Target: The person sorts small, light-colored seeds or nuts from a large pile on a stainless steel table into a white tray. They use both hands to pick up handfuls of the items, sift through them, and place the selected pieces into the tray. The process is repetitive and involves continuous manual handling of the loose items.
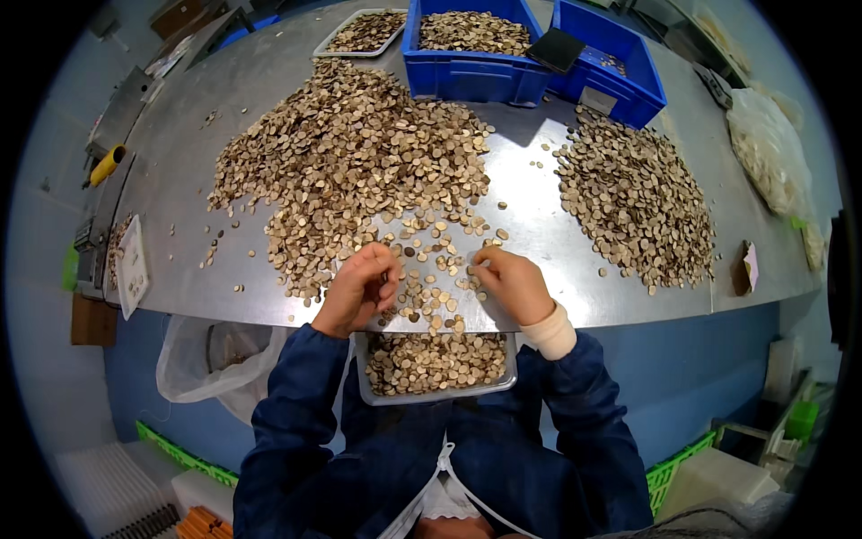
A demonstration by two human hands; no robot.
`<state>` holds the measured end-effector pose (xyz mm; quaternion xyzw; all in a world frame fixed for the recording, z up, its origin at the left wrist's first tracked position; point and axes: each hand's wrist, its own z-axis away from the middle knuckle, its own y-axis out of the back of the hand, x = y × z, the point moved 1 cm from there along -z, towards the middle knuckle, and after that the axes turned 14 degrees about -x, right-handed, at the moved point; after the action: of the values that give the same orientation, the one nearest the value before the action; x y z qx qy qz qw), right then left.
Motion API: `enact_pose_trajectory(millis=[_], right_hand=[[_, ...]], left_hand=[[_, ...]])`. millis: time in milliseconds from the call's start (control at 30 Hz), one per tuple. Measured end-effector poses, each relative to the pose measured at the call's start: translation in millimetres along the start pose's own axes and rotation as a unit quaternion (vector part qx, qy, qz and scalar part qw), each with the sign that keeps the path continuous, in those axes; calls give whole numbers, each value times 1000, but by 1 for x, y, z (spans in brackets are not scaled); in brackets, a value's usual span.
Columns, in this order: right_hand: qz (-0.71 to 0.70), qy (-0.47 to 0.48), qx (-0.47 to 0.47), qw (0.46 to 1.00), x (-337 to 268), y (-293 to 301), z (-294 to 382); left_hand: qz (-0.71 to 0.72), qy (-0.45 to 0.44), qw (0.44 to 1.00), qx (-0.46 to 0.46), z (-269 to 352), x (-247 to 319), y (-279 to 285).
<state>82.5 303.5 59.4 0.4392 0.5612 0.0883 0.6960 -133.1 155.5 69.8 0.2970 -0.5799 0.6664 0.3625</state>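
A large pile of thin tan and brown slices (363, 148) covers the middle of the metal table (525, 290). My left hand (367, 286), its fingers curled, is at the pile's near edge; whether it holds a slice cannot be told. My right hand (508, 279) is across from it, thumb and forefinger close together beside scattered slices (441, 269); anything between them is too small to tell. Under the table's front edge, a clear plastic tub (438, 397) full of slices stands at my lap. A second pile (633, 195) lies to the right.
At the back are a white tray (320, 52) and two blue crates (471, 77) (646, 101), a dark flat object (555, 50) resting across their rims. A clear bag (771, 148) lies far right, a white tray (135, 269) far left. A lined bin (182, 364) stands below left.
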Motion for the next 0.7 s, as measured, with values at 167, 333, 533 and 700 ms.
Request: enact_pose_trajectory(millis=[167,333,533,700], right_hand=[[150,6,-44,988,-2,-11,-12],[-55,40,-80,995,-2,-3,-11],[-679,21,-202,705,2,-2,20],[-773,-58,-266,573,-19,-20,24]], left_hand=[[-33,0,996,83,5,-2,2],[-189,23,977,100,7,-13,1],[-149,-42,979,136,0,-12,-19],[-342,-140,929,-29,-12,0,-73]])
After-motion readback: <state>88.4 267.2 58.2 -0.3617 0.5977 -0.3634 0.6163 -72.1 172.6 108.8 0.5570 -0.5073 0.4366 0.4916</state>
